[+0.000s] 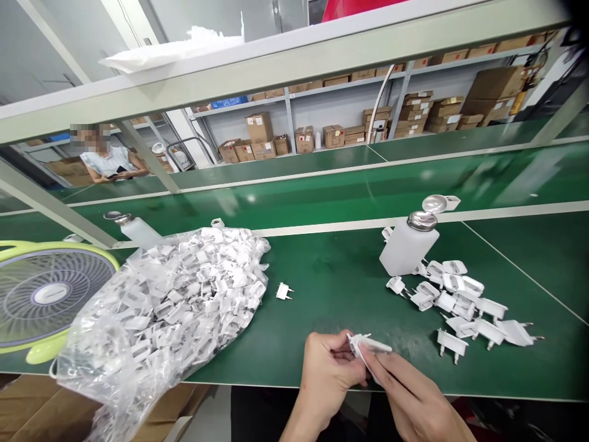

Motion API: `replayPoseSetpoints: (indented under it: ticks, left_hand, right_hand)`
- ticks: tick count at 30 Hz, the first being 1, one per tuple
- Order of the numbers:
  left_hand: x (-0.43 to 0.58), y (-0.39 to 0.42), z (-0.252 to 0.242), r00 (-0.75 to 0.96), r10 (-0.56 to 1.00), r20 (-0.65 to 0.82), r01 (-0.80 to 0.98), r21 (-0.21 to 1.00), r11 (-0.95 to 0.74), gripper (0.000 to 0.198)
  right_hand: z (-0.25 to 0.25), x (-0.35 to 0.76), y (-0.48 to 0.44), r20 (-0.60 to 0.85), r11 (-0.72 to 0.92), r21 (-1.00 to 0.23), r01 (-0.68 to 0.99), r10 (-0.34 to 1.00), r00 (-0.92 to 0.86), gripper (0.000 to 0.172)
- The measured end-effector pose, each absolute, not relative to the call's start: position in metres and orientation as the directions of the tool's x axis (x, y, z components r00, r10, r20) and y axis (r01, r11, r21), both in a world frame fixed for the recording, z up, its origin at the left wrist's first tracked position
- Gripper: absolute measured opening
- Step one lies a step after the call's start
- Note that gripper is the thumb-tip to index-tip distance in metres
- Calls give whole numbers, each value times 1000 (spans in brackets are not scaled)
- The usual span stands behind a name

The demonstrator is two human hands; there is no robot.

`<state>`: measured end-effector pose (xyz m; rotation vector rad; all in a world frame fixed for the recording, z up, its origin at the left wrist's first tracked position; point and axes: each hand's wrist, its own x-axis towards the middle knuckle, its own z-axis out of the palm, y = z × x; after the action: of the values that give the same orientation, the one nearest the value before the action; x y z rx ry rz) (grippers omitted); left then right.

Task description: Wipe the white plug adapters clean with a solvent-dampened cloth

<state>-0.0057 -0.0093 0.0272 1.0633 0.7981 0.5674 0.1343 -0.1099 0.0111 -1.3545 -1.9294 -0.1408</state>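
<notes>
Near the front edge of the green table (340, 276), my left hand (326, 374) pinches a small white plug adapter (356, 344). My right hand (409, 393) is closed too, pressing a white cloth or wipe (375, 348) against that adapter. To the right lies a pile of several white plug adapters (464, 304). One lone adapter (284, 291) lies in the middle of the table. A clear plastic bag full of white adapters (165, 301) spreads across the left.
A white pump bottle with a metal top (407, 245) stands behind the pile; a second one (133, 227) lies behind the bag. A yellow-green fan (41, 294) sits at far left, above a cardboard box (32, 411). Another person (108, 162) sits beyond; shelves of cartons (414, 113) line the back.
</notes>
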Motion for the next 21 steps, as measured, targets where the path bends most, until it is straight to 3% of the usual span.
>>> replayPoseSetpoints:
  ticks: [2,7,9,13,16,21]
  left_hand:
    - [-6,-8,28,600,742,-299,-44,914,404,12]
    - [-8,-8,31,601,736,-312,-25,913,407,12]
    - [-8,-9,32,609,732,-306,-6,921,390,11]
    - [-7,-12,30,615,751,-238,39,961,273,10]
    - [-8,-15,27,587,799,-128,106,991,81,5]
    - [-14,-25,20,540,830,141,163,950,-268,24]
  right_hand:
    - [7,136,-117,652,416,-339,844,751,-108,64]
    - [-8,134,-130,677,237,-511,827,704,216,64]
    - [-5,132,-128,677,264,-498,826,713,180,64]
    - [13,128,-114,657,409,-385,828,751,-65,65]
    - [25,126,-105,648,390,-351,851,758,-80,59]
    - [27,131,-113,664,357,-288,889,743,-83,49]
